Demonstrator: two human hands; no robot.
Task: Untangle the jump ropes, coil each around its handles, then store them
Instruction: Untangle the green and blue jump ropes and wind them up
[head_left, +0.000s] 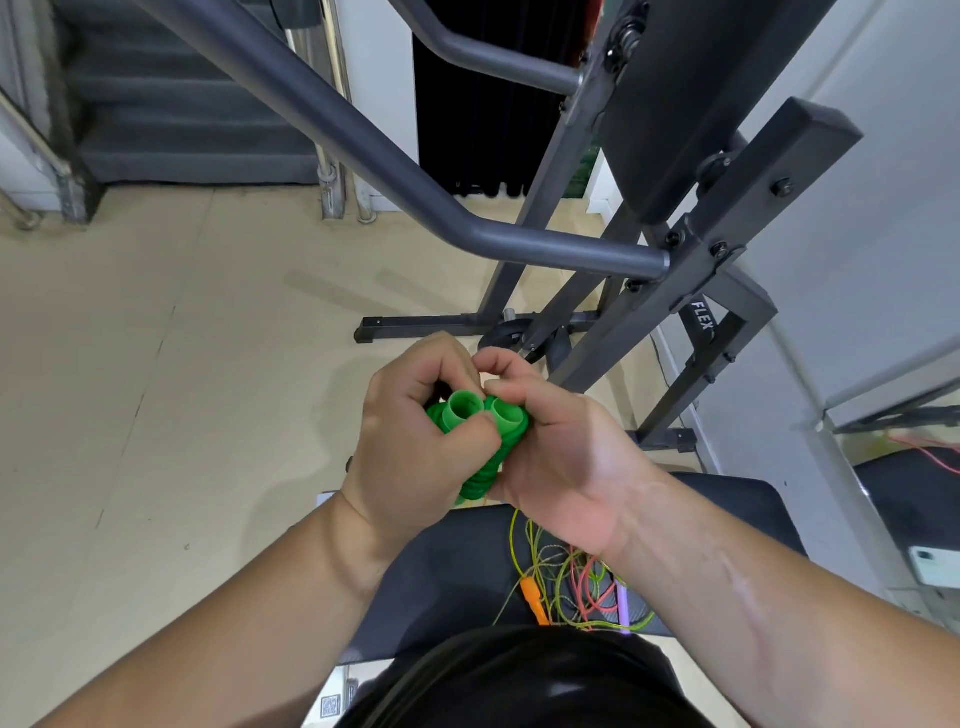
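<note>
At the far left, gray stairs (171, 104) go up, with a shiny metal rail (31, 135) beside them. Below the stairs is a wide tan floor (156, 389) with thin lines in it. Next comes the left hand (415, 447), held up in the air over the floor and the front of the bench. Its fingers are curled tight around the green handles (480, 415). There are two handles, side by side and touching, with their round open ends facing up at the camera. Under them, between the two hands, is more bumpy green stuff, and I cannot tell if it is rope or part of the handles. The right hand (561, 452) holds the handles from the other side, with fingers and thumb pinched at the top of them. Below the hands is a black bench (452, 571). On it, close to the person, lies a tangle of ropes (571, 577), thin yellow-green and pink ones all mixed up. An orange handle (535, 597) and a purple handle (625, 605) lie in the tangle. Behind the hands stands a big gray gym frame (571, 249) with fat bars, and a dark curtain (467, 130) hangs at the back. At the right is a white wall (883, 208), and low down by the edge lies a white phone (935, 564).
</note>
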